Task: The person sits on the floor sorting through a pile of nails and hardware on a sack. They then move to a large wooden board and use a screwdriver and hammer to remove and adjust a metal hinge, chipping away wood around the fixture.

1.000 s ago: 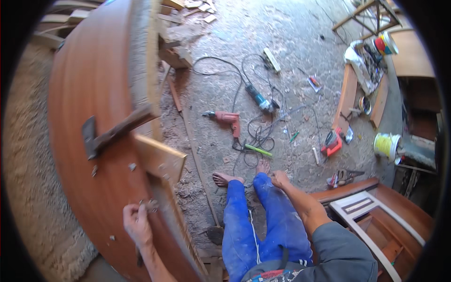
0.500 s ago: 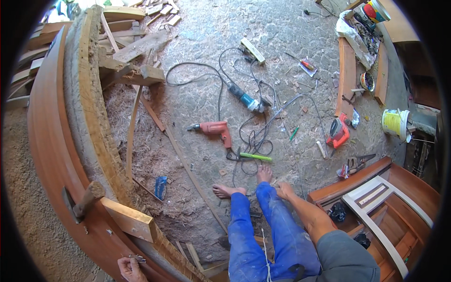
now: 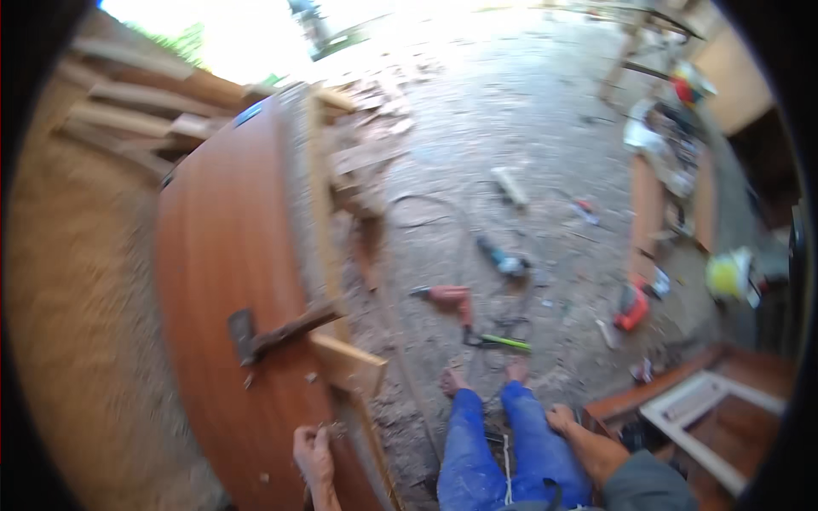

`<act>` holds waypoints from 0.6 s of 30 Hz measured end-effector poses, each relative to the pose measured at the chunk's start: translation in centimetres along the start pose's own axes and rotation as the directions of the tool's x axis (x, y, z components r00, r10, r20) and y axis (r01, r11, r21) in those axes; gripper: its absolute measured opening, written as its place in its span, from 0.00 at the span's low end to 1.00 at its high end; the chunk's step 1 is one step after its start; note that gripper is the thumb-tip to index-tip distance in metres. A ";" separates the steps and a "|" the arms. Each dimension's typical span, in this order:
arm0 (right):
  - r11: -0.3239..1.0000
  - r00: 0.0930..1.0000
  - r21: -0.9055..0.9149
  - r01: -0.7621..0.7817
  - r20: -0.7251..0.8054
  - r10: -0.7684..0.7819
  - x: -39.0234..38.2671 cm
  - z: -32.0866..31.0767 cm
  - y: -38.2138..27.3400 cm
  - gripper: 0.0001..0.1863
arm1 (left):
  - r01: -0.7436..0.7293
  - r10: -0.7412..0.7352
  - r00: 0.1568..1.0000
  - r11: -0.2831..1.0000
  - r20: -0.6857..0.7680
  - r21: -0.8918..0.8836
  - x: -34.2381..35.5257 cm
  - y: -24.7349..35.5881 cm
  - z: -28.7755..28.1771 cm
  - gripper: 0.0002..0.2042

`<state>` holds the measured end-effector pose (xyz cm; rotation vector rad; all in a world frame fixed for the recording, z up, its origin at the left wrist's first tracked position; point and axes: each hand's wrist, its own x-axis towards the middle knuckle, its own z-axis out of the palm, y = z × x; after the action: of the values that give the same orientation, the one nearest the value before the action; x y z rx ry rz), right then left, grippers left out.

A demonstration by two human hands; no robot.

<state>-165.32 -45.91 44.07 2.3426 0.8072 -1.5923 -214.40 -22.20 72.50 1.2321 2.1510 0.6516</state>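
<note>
My left hand (image 3: 313, 457) is over a wide reddish-brown wooden panel (image 3: 221, 255), its fingers curled together near some small bits by the panel's right edge. What the fingers hold is too blurred to make out. Farther up the panel lies a hammer (image 3: 288, 330), its dark head on the wood and its handle pointing right across the edge. Small pieces are scattered around it. My right hand (image 3: 560, 419) rests against my blue-trousered leg (image 3: 541, 443) at the knee, fingers loosely laid and somewhat smeared, with no object visible in it.
On the dusty floor lie a red drill (image 3: 449, 298), a teal power tool (image 3: 503, 258), a green stick (image 3: 504, 342), cords and a red planer (image 3: 632, 305). Right stand a yellow-and-white bucket (image 3: 730, 274) and a wooden frame (image 3: 716, 417). Stacked boards (image 3: 128, 111) fill the far left.
The view has swung left and up, so everything sits farther right and lower, and is blurred. My left hand stays by the panel's edge; my right hand stays at the knee.
</note>
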 end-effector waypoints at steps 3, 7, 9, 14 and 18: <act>0.991 0.987 -0.059 0.118 -0.099 -0.123 0.4 -0.1 1.5 0.19 | -0.071 0.063 0.995 0.991 -0.074 -0.113 -1.4 -9.4 -0.6 0.07; 0.985 0.977 0.161 0.062 -0.211 -0.027 -2.6 -2.8 -0.8 0.16 | 0.018 -0.016 1.000 0.984 -0.010 0.179 -4.5 3.9 -0.6 0.14; 0.967 0.971 0.240 0.084 -0.236 -0.026 -4.3 -3.2 -0.9 0.16 | -0.015 0.019 1.000 0.981 -0.016 0.191 -5.0 4.8 -0.5 0.15; 0.945 0.966 0.306 0.115 -0.258 -0.034 -4.7 -4.6 1.0 0.15 | -0.100 0.123 0.985 0.979 -0.123 0.178 -5.2 2.5 -0.4 0.18; 0.911 0.959 0.389 0.135 -0.282 -0.022 -4.1 -7.4 3.8 0.15 | -0.081 0.079 0.986 0.997 -0.150 -0.005 -5.7 0.5 2.0 0.14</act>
<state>-158.46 -47.09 50.21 2.9093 0.6794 -1.6193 -210.40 -26.74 72.75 1.3064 2.2243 0.8125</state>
